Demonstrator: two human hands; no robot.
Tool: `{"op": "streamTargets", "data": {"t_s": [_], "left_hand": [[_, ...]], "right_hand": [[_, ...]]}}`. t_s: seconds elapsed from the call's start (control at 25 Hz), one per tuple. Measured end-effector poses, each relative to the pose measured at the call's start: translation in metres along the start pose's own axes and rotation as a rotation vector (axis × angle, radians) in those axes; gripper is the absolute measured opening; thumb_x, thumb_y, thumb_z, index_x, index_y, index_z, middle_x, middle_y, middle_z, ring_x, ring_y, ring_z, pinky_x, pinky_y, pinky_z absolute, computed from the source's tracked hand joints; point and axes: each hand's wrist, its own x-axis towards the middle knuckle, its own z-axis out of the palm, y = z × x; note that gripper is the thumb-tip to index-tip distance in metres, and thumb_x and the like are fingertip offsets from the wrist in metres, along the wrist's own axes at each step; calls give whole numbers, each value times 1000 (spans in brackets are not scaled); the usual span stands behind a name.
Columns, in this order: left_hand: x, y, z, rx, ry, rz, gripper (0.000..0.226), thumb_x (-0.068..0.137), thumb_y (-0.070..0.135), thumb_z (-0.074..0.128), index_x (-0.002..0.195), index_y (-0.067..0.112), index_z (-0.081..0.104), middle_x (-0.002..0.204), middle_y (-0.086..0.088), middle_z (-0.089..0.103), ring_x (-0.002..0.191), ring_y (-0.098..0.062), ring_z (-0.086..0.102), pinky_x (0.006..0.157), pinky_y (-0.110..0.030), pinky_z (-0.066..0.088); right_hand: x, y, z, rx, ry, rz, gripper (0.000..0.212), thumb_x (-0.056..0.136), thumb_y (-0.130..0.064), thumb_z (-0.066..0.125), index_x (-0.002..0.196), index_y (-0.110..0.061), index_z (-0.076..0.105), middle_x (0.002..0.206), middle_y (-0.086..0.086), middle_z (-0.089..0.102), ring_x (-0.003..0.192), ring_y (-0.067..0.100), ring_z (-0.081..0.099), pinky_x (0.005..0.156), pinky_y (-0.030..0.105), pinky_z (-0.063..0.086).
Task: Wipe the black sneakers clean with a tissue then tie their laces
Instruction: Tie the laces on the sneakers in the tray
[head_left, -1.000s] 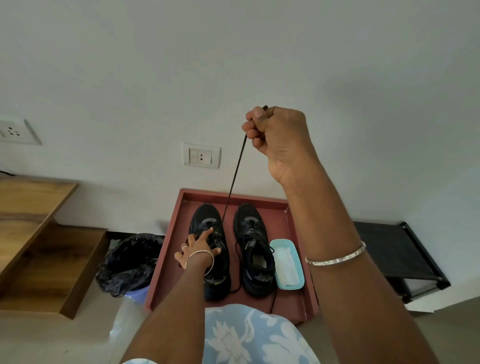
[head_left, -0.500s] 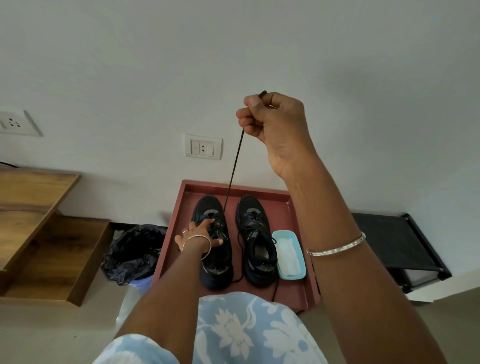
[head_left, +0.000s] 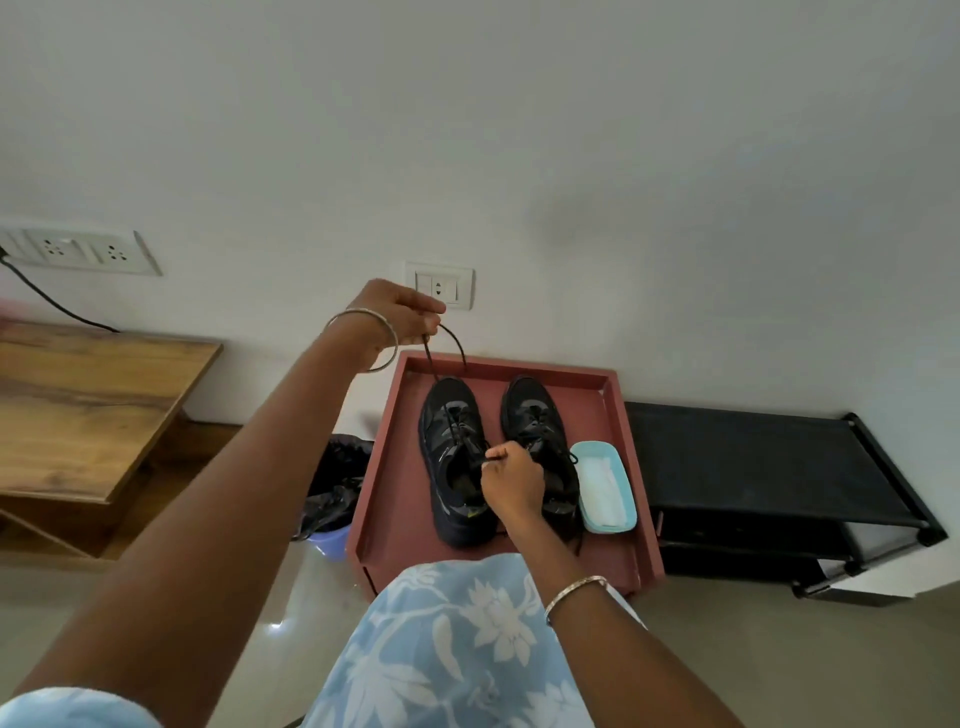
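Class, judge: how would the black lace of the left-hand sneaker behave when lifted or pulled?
Probably floppy: the lace bends in a loose arc below the left hand. Likely very light: a pinch alone holds it up. A hard pull might shift the sneaker, where the right hand pinches the lace.

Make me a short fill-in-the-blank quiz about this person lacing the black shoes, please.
The left hand holds a lace loop ____ than the right hand. Both sneakers stand on a ____ tray. The pale blue tub beside the sneakers holds white ____.
Missing words: higher; red; tissue.
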Motion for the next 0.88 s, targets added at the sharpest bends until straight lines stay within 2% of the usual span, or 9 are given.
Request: {"op": "streamTargets", "data": {"t_s": [0.12, 0.24, 0.32, 0.44, 0.52, 0.6, 0.64, 0.76, 0.88], "left_hand": [[-10, 12, 2, 698, 59, 187, 43, 82, -13, 59, 116, 9, 73, 111, -8, 72, 104, -23, 68, 96, -29, 52], [-23, 16, 14, 1437, 92, 320, 38, 82, -18, 53, 112, 2, 66, 111, -13, 65, 107, -33, 64, 78, -35, 53], [-24, 13, 17, 1672, 54, 308, 32, 84, -18, 54, 107, 2, 65, 108, -11, 63, 107, -31, 62, 69, -33, 45], [-14, 19, 1, 1797, 33, 276, 22, 94, 3, 55, 111, 11, 66, 115, -7, 65, 114, -28, 59, 73, -33, 41], [-1, 30, -17, 1591, -40, 103, 16, 98, 29, 58, 102, 18, 69, 110, -5, 68, 107, -27, 61, 83, -33, 45], [10, 41, -29, 1076, -198, -111, 30, 100, 40, 54, 84, 20, 69, 96, 0, 67, 95, -21, 60, 87, -35, 46], [12, 45, -30, 806, -231, -166, 32, 101, 39, 52, 80, 21, 68, 92, 2, 66, 91, -18, 59, 84, -35, 46], [10, 51, -23, 137, -99, -204, 30, 102, 29, 52, 73, 21, 59, 73, 6, 61, 73, -11, 59, 79, -33, 44], [3, 58, -23, -423, -56, -200, 36, 106, 20, 42, 70, 18, 50, 48, 8, 34, 43, -8, 34, 54, -22, 37]], "right_hand": [[-6, 9, 24, -116, -79, -7, 57, 88, -40, 72, 132, -10, 52, 129, 14, 62, 120, 35, 59, 95, 37, 48], [-4, 7, 45, -205, -101, -36, 72, 83, -42, 77, 136, -5, 44, 136, 17, 55, 124, 36, 56, 97, 39, 49], [3, 5, 52, -241, -100, -26, 78, 83, -38, 79, 140, -3, 40, 142, 18, 51, 129, 35, 52, 102, 38, 46], [10, 10, 56, -274, -110, -16, 97, 82, -44, 79, 152, -2, 27, 154, 19, 39, 141, 33, 42, 110, 38, 40], [14, 15, 63, -290, -116, -40, 100, 88, -46, 73, 156, 0, 17, 160, 20, 30, 148, 32, 31, 116, 36, 31], [15, 21, 70, -289, -103, -60, 98, 92, -46, 67, 158, 0, 11, 164, 19, 22, 153, 29, 21, 121, 33, 22], [15, 23, 74, -280, -94, -67, 96, 93, -45, 66, 158, 0, 10, 164, 19, 20, 153, 28, 19, 122, 33, 19], [18, 29, 80, -278, -79, -93, 93, 96, -42, 63, 158, -1, 8, 165, 19, 17, 154, 29, 16, 124, 34, 15], [21, 33, 86, -268, -63, -106, 90, 97, -39, 62, 158, -1, 9, 165, 19, 18, 154, 30, 16, 124, 34, 15]]}}
